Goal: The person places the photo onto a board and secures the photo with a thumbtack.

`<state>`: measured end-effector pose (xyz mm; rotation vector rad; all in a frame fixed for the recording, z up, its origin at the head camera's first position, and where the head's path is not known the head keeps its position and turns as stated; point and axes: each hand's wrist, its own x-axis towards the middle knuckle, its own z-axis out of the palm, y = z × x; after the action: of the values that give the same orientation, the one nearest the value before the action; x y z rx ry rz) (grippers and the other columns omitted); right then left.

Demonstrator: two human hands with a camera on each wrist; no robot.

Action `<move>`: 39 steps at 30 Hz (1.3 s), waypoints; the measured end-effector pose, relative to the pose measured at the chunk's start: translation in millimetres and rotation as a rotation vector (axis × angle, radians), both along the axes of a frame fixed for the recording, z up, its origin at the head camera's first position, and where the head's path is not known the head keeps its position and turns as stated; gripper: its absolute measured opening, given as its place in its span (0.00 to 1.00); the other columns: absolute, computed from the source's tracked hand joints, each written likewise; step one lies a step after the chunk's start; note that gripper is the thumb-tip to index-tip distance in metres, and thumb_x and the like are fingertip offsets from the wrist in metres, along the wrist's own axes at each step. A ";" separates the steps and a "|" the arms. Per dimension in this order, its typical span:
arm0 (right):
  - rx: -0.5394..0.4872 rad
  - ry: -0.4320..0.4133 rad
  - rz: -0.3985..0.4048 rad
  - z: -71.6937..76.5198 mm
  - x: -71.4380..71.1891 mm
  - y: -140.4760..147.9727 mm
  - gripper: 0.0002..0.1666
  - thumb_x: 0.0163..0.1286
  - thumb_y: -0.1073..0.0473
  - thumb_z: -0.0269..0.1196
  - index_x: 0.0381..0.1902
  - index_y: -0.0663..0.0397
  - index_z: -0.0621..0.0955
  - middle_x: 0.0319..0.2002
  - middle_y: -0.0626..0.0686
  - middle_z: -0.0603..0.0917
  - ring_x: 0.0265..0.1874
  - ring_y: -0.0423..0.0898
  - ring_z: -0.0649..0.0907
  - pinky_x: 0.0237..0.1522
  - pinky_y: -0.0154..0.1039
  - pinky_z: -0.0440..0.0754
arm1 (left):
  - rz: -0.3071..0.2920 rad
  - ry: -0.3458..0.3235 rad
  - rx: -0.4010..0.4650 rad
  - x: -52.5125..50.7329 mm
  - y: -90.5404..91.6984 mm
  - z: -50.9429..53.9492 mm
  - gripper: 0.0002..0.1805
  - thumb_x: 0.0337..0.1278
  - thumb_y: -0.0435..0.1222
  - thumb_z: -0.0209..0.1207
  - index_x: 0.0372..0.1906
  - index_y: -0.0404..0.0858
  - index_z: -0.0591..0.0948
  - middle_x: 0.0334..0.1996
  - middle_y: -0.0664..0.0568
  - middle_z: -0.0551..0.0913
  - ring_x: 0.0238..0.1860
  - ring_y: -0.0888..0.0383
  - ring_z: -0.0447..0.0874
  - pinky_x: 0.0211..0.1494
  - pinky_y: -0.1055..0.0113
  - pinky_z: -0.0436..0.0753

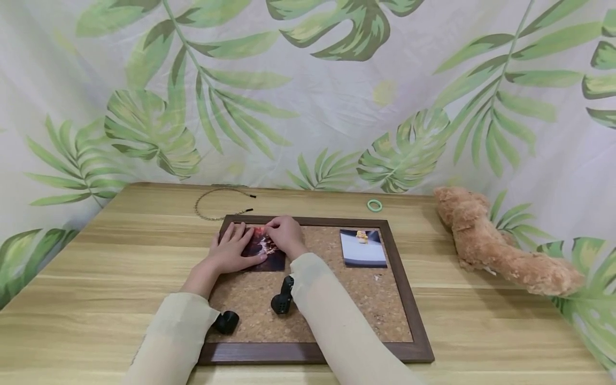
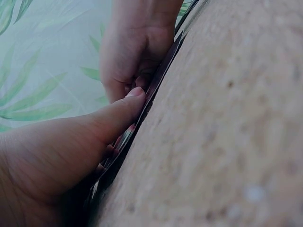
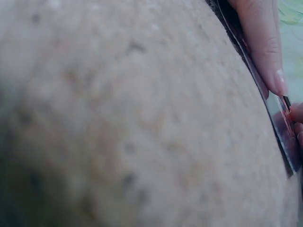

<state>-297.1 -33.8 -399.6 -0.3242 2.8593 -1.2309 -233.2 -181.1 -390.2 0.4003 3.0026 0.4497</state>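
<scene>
A dark photo point(image 1: 267, 248) with red patches lies on the upper left of a brown-framed cork board point(image 1: 250, 315). My left hand point(image 1: 230, 251) rests on its left side, fingers spread and thumb on its lower part. At the photo's upper right my right hand point(image 1: 287, 235) is curled, thumb and fingers pinching a small pin-like piece, mostly hidden by the fingertips. In the left wrist view the left hand point(image 2: 61, 151) presses the photo point(image 2: 130, 135) while the right hand point(image 2: 137, 52) works beside its thumb. The right wrist view shows the photo's edge point(image 3: 279, 123) at the far right.
A second photo point(image 1: 364, 251) lies on the board's upper right. Behind the board are a thin chain point(image 1: 198, 207) with black ends and a light green ring point(image 1: 374, 205). A brown furry plush piece point(image 1: 495, 240) lies at the right; a leaf-patterned cloth point(image 1: 327, 107) hangs behind the table.
</scene>
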 end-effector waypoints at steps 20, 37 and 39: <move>0.090 -0.065 -0.072 9.6 1.9 4.5 0.07 0.54 0.54 0.59 0.19 0.40 0.78 0.21 0.39 0.75 0.23 0.40 0.74 0.23 0.36 0.70 | -0.019 0.012 0.014 -4.0 5.2 -1.3 0.46 0.47 0.61 0.49 0.65 0.35 0.54 0.64 0.36 0.45 0.63 0.41 0.34 0.56 0.41 0.37; 0.141 0.008 0.295 32.5 14.7 30.2 0.24 0.69 0.51 0.43 0.57 0.56 0.69 0.53 0.53 0.72 0.53 0.47 0.69 0.53 0.36 0.63 | 0.061 0.004 0.315 -7.2 -1.9 7.0 0.40 0.55 0.51 0.48 0.62 0.25 0.53 0.60 0.29 0.49 0.61 0.35 0.39 0.55 0.40 0.41; 0.105 -0.003 0.352 40.2 20.6 41.2 0.25 0.69 0.50 0.42 0.59 0.57 0.67 0.55 0.54 0.69 0.55 0.47 0.67 0.54 0.36 0.61 | 0.070 0.014 0.330 -3.7 -1.5 12.5 0.41 0.56 0.52 0.47 0.62 0.24 0.51 0.60 0.27 0.47 0.60 0.34 0.40 0.56 0.40 0.43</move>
<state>-276.6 7.4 -359.4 -0.7792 2.6912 -1.0110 -236.9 -182.5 -377.7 0.3197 2.9624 0.9584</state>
